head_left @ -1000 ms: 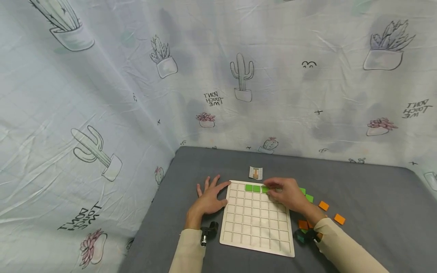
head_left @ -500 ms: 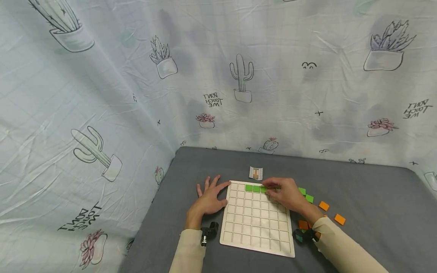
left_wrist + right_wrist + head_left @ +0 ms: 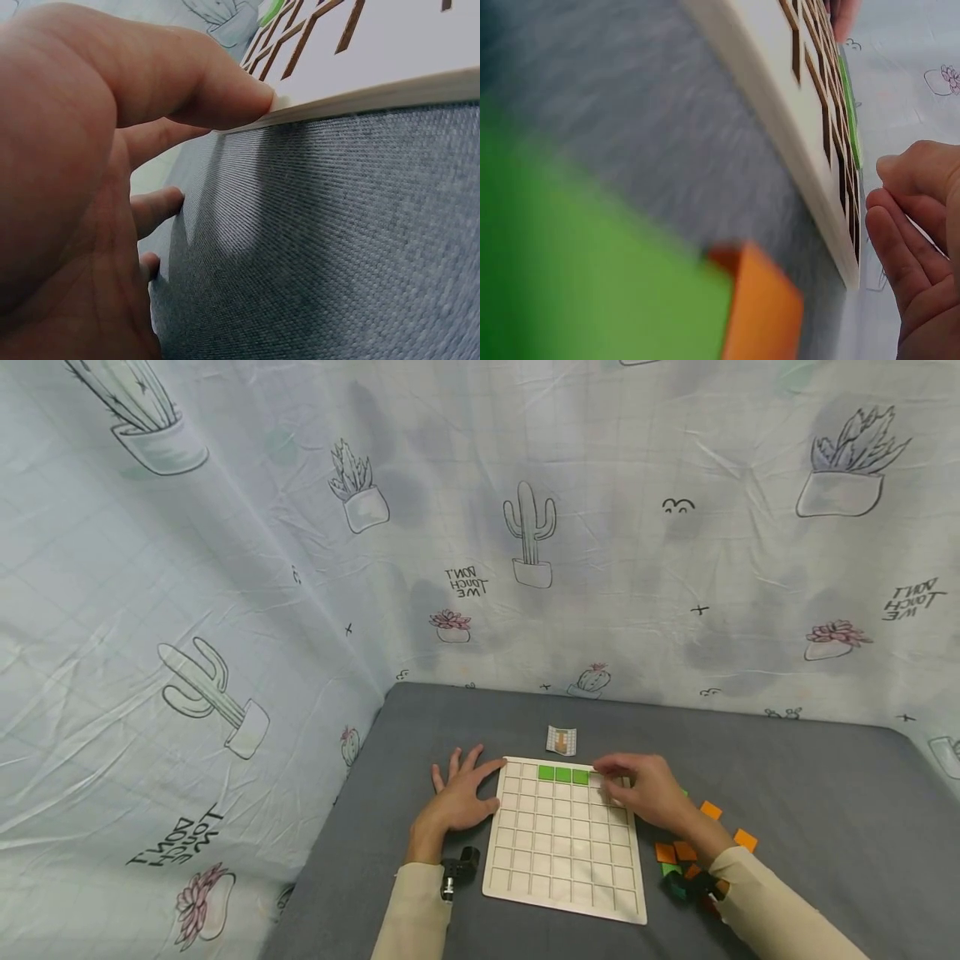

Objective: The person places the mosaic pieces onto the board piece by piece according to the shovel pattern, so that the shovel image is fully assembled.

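Observation:
A pale wooden board [image 3: 555,852] with a grid of square recesses lies on the grey table. Three green square tiles [image 3: 563,775] fill neighbouring recesses of its far row. My left hand [image 3: 454,803] is spread beside the left edge; its thumb and index finger touch the board, the thumb on the rim in the left wrist view. Over the far right corner hovers my right hand [image 3: 649,787], its fingers loosely bent and nothing seen between them. The right wrist view shows that hand's fingers [image 3: 900,240] apart from the board.
Loose orange tiles [image 3: 665,852] and green ones lie to the right of the board, partly hidden under the right forearm. A small printed card [image 3: 561,741] lies beyond the far edge. Printed curtains [image 3: 600,568] hang behind and left of the table.
My right hand has drawn back to the right from the third green tile, which now shows in full in its recess. The left hand has stayed in place.

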Available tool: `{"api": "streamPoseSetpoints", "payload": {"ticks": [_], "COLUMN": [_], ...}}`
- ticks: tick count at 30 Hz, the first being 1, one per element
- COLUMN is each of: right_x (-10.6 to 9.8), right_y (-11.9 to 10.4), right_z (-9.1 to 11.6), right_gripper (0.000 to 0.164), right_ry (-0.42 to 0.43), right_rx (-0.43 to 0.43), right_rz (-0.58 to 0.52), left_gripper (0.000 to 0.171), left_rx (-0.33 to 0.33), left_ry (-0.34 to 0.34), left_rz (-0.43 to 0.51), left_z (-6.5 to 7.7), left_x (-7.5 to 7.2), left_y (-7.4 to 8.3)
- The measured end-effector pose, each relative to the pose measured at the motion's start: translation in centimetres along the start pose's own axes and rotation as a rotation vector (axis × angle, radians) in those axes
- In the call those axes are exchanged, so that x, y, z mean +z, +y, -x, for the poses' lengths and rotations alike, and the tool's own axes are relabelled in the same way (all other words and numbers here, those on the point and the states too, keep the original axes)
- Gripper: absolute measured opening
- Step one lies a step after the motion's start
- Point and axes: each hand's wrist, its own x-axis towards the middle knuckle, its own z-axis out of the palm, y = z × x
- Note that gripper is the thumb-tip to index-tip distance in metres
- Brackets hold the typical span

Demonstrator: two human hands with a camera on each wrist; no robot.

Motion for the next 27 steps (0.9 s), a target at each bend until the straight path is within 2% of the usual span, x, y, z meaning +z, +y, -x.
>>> {"api": "streamPoseSetpoints", "payload": {"ticks": [9, 19, 27], "right_x": [-2.9, -7.0, -9.1], "right_y": [-0.6, -0.7, -0.3], "right_z": [2.5, 6.0, 9.4], "right_gripper": [0.033, 0.037, 0.038], "right_ry": [0.022, 0.092, 0.127], "right_rx": [0.018, 0.037, 0.145], "right_rz": [0.076, 0.159, 0.155], "left_gripper": [0.068, 0.067, 0.068], "left_rx": [0.012, 0.013, 0.029], "left_ry": [0.029, 0.02, 0.071], "left_rz": [-0.015, -0.005, -0.012], "left_z": [-0.1, 0.0, -1.0], "left_x": [0.2, 0.2, 1.6], "left_y": [0.0, 0.0, -1.9]}}
